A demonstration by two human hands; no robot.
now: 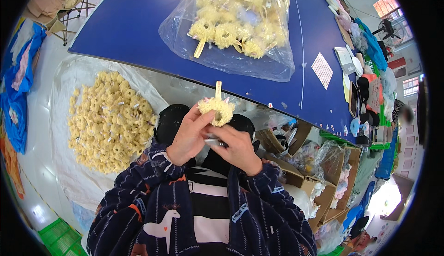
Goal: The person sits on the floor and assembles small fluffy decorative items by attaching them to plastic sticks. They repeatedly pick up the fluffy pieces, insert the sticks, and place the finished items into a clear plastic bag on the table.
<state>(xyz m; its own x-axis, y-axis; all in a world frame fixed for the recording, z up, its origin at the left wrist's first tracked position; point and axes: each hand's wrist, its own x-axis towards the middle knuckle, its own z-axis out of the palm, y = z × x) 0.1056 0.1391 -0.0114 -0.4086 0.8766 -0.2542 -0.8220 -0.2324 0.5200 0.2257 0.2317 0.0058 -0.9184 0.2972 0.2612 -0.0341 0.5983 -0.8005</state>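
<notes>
My left hand [189,133] pinches a fluffy yellow plush ring [222,110] above my lap, just off the table's near edge. A pale yellow ribbon tab [218,91] stands up from the ring. Close against its lower side is my right hand [238,147], its fingers curled round a small tool [213,142] with a pale, narrow end; its exact kind is hard to make out. On the blue table [138,20] lies a clear plastic bag [273,69] full of similar yellow rings, several with ribbon tabs showing.
To the left, a large heap of yellow rings [111,122] lies on a white sheet [62,117] on the floor. Cardboard boxes [319,189] with bagged goods stand at right below the table. A patterned card [322,70] and a phone [353,100] lie on the table's right side.
</notes>
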